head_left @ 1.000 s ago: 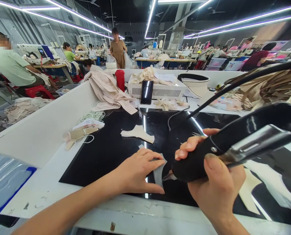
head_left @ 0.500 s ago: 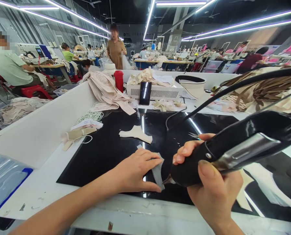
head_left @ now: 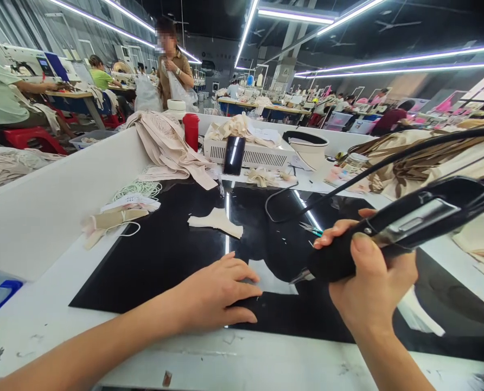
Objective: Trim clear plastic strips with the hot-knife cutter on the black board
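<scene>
My left hand (head_left: pixel 221 290) lies low over the black board (head_left: pixel 152 260), fingers spread, fingertips at the left edge of a thin whitish fabric piece (head_left: pixel 272 278). Whether they touch it I cannot tell. My right hand (head_left: pixel 372 288) is wrapped round a black corded hand-held tool (head_left: pixel 405 217) with a narrow metal tip (head_left: pixel 304 276). That tip is at the right side of the whitish piece. Farther back lies a cream fabric cut-out (head_left: pixel 215 221). Another pale piece (head_left: pixel 419 312) lies to the right, partly behind my right wrist.
Small scissors (head_left: pixel 310 229) lie beyond the tool tip, near its cable (head_left: pixel 360 175). A phone (head_left: pixel 234 156) leans against a white vented box (head_left: pixel 266 156). Fabric strips (head_left: pixel 172 146) and a red container (head_left: pixel 191 132) stand at back left. A white side panel (head_left: pixel 63 217) borders the left.
The grey-looking piece between my hands has turned and shifted right, away from under my left fingers. The tool tip has risen a little. My view has turned slightly; a co-worker has lifted a plastic bag.
</scene>
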{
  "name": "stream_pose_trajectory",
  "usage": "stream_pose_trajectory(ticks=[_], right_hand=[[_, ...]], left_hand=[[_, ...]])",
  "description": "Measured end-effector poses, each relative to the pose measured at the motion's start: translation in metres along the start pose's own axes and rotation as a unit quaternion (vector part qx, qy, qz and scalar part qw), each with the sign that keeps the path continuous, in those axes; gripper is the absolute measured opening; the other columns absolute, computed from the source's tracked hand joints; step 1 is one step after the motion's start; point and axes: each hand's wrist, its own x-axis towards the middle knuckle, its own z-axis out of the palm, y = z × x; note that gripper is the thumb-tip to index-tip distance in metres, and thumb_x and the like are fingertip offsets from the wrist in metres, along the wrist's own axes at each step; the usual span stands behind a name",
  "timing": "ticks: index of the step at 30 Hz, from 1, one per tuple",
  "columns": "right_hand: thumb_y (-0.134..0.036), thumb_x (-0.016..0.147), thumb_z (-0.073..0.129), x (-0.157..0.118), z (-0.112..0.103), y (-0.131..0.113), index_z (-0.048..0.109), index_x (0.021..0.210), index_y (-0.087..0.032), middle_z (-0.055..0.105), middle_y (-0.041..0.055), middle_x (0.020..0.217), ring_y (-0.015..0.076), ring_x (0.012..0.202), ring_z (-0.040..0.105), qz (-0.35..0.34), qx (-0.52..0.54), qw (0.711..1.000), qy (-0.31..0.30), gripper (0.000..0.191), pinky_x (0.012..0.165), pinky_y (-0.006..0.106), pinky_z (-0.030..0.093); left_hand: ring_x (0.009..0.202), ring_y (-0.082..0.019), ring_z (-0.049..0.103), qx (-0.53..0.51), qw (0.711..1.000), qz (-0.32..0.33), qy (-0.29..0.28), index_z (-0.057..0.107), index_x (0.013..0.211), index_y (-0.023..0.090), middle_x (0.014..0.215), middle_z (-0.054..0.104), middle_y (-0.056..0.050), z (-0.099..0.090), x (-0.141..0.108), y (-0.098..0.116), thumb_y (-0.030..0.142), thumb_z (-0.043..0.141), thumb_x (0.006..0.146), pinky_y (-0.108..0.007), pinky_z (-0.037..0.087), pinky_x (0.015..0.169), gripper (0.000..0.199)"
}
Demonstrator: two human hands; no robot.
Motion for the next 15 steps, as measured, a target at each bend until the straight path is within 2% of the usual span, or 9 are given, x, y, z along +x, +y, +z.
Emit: stream_pose_trajectory(ticks=[3,7,15], right_hand=[[-0.029,0.074,0.083,-0.003,0.007,-0.003,0.066,0.108,-0.023,0.071,-0.0049,0.074,0.0161,0.058,0.063,-0.005,0.012,1.0,0.0,0.038,0.057,0.029,0.058],[-0.028,0.079,0.081,-0.015,0.017,-0.009,0.067,0.111,-0.023,0.07,-0.0042,0.076,0.0156,0.06,0.064,-0.002,0.038,0.999,-0.037,0.035,0.058,0.029,0.058],[-0.036,0.088,0.083,-0.038,0.025,-0.007,0.066,0.118,-0.027,0.068,-0.003,0.085,0.0164,0.068,0.066,0.047,0.059,0.993,-0.094,0.036,0.065,0.032,0.058]], left_hand=[[0.133,-0.03,0.064,-0.014,1.0,0.004,0.009,0.07,0.136,0.022,0.14,0.069,-0.013,-0.002,-0.001,0.003,0.04,0.075,0.1,-0.061,0.029,0.13,0.041],[0.133,-0.029,0.063,-0.025,0.999,-0.001,0.02,0.066,0.141,0.021,0.142,0.068,-0.013,-0.008,-0.001,0.003,0.037,0.074,0.101,-0.057,0.031,0.13,0.044],[0.133,-0.03,0.063,-0.015,1.0,0.0,-0.013,0.07,0.136,0.021,0.142,0.069,-0.012,-0.005,0.0,0.0,0.037,0.074,0.1,-0.052,0.034,0.127,0.039]])
